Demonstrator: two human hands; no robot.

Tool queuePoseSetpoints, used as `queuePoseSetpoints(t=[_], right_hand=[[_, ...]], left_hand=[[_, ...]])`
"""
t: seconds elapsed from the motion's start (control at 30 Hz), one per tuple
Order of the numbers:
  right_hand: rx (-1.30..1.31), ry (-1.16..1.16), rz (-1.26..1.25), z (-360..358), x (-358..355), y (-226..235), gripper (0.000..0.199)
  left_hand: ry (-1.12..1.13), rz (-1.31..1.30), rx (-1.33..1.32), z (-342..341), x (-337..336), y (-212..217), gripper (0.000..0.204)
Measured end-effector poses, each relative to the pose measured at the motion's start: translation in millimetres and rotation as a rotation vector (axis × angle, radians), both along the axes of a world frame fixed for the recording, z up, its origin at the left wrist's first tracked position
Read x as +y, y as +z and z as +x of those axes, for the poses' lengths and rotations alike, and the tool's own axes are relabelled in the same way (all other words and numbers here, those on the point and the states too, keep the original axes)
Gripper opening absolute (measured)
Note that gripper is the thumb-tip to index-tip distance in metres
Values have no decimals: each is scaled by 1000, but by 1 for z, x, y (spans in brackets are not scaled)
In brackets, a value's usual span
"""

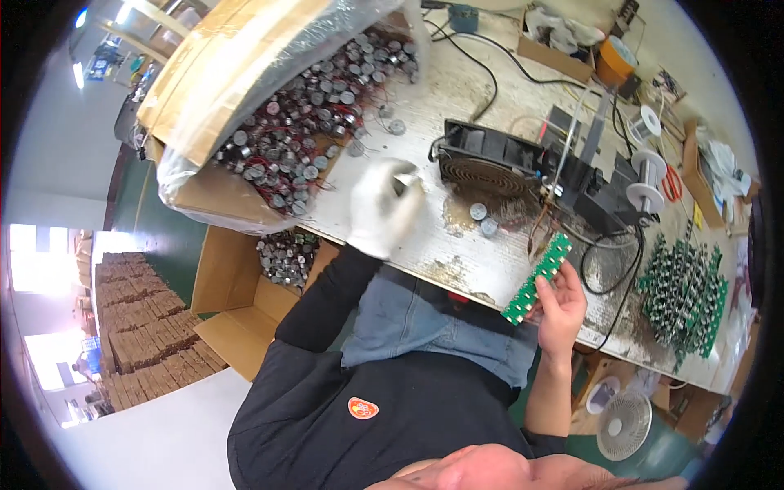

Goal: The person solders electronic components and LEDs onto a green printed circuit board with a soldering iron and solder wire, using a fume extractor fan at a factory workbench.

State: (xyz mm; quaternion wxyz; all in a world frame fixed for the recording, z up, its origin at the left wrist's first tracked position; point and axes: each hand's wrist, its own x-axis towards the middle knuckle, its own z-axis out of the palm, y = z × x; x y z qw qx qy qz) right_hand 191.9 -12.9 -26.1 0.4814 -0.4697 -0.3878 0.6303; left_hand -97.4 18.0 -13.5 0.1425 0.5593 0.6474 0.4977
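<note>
In my bare right hand (562,310) is a narrow green circuit board strip (539,276), pinched between thumb and fingers and tilted over the table's front edge. Small light components sit in a row along the strip. My left hand (384,211) wears a white glove and is held over the table, its thumb and fingers curled together. A dark grey patch shows between them, too small to make out. Two round silver parts (483,219) lie between my hands, in front of a black box fan (483,159). A soldering fixture (555,192) with a thin upright tube stands behind the strip.
A plastic-lined carton (220,192) at the left spills round silver parts with red wires (314,114). Below it, an open carton (245,286) holds more. Populated green boards (684,294) are heaped at right. Solder spools (648,181), black cables (523,72) and red-handled pliers (672,184) occupy the back right.
</note>
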Motion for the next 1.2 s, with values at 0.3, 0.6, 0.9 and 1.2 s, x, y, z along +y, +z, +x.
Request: queuePoseSetpoints(t=[0.3,0.6,0.9,1.2], right_hand=[[-18,36,20,-6,3,2,43],[-19,31,7,-6,2,3,44],[4,22,8,-3,1,0,49],[2,58,-9,-4,2,5,56]], left_hand=[[145,-492,624,-47,81,9,40],[207,-304,157,-44,53,1,17],[27,-115,-824,-51,37,14,24],[-143,-162,-1040,-44,18,21,30]])
